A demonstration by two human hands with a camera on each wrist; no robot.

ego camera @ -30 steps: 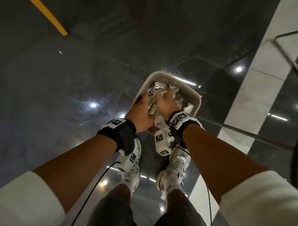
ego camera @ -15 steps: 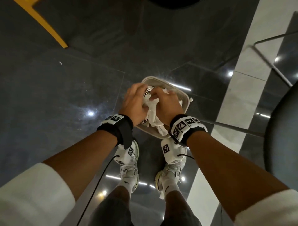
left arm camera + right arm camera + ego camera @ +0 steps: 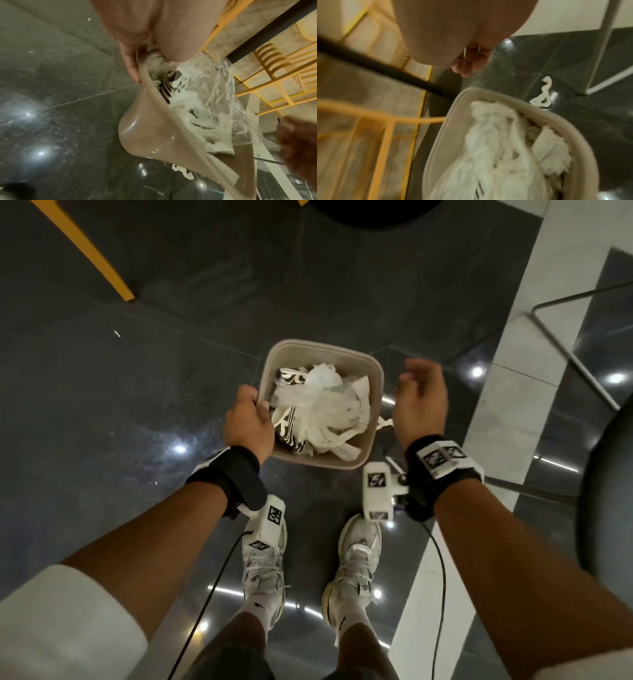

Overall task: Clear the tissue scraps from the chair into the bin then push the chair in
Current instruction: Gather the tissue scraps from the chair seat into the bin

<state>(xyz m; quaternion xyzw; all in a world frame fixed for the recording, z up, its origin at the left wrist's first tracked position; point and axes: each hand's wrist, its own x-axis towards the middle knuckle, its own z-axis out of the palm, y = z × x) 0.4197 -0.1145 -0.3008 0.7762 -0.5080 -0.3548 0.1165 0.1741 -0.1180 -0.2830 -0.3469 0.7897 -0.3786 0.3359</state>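
Observation:
A beige square bin [image 3: 376,378] stands on the dark floor in front of my feet, filled with white tissue scraps [image 3: 322,409] and a black-and-white patterned wrapper. My left hand [image 3: 255,400] grips the bin's left rim, thumb inside and fingers outside [image 3: 132,65]. My right hand [image 3: 416,381] hovers just right of the bin, fingers loosely curled and holding nothing. One twisted tissue scrap [image 3: 542,94] lies on the floor by the bin's right side. The chair's dark round seat [image 3: 606,508] shows at the right edge.
Thin metal chair legs [image 3: 575,364] cross the pale floor stripe at the right. A yellow furniture leg [image 3: 89,251] stands at the far left, and a black round base [image 3: 373,210] at the top. My two shoes are just behind the bin.
Both hands were pressing tissue down into the bin. The left hand has moved to the bin's left rim and the right hand has lifted out to the right, empty.

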